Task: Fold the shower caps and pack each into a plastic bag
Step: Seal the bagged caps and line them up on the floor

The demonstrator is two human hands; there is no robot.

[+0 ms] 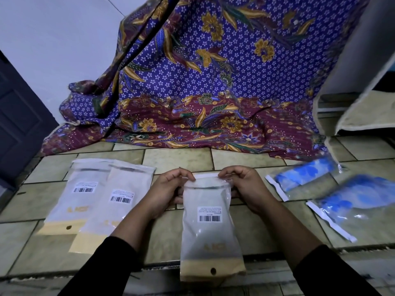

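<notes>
**Bag mouth pinched, contents unclear**

The tan, hole-punched end of the held bag [210, 221] lies nearest, at the near edge of the tiled floor [175, 159]. At its far end the left hand [168, 189] and right hand [243, 186] pinch the mouth, fingers curled narrow on the two top corners beside the white flap. Blue shower caps [307, 170] sit inside two packed bags [352, 210] toward the floor's right edge. Two flat bags [79, 195] overlap toward its left edge.

The slick film could slip from so small a pinch. The flap could also stick down crooked and crease the seal.

The frosted film hides whether a cap is inside the held bag. Several fingertips are tucked behind the mouth, and the packed bags are blurred.
</notes>
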